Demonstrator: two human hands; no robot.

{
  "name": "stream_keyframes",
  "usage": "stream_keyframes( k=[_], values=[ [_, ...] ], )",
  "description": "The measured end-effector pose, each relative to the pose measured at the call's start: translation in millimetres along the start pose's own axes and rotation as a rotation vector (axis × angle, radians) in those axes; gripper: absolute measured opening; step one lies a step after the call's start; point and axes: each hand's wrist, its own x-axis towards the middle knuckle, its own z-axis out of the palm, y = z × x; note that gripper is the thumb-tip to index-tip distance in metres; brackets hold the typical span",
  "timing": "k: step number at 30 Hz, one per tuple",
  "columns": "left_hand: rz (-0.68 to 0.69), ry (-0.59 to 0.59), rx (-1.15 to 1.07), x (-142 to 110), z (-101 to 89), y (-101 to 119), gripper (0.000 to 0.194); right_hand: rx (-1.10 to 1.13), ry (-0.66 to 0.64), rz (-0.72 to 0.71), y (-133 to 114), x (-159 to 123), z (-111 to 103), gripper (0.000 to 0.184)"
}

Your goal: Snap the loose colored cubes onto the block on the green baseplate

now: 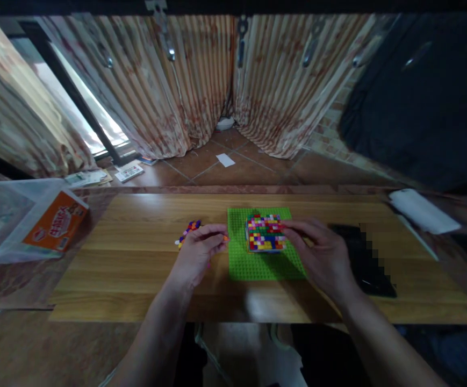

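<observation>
A green studded baseplate lies in the middle of a wooden board. On its far half stands a square block of many small coloured bricks. My right hand rests at the block's right side, its fingertips touching the block's edge. My left hand is just left of the baseplate, fingers curled in a pinch on a small orange piece. A small heap of loose coloured bricks lies on the board beyond my left hand.
A clear plastic bag with an orange label lies at the board's left end. A dark phone lies right of the baseplate and white paper at the far right. Curtains hang behind, and papers lie on the tiled floor.
</observation>
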Motion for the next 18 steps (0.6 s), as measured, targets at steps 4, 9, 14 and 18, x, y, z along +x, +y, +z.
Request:
stream_keyframes(
  k=[4,9,14,18],
  values=[
    [0.067,0.015,0.166,3.9,10.0,-6.2,0.013,0.068,0.000,0.132,16.4,-3.2,-14.6,0.016],
    [0.068,-0.053,0.373,6.3,19.0,-17.2,0.013,0.092,-0.141,0.057,5.2,-10.4,9.6,0.011],
    [0.112,-0.136,0.426,7.7,17.5,-26.1,0.013,-0.050,-0.107,-0.058,0.8,-10.7,29.4,0.009],
    [0.091,-0.175,0.413,6.7,18.1,-29.5,0.019,-0.124,-0.095,-0.083,6.8,-10.2,36.6,0.011]
  ],
)
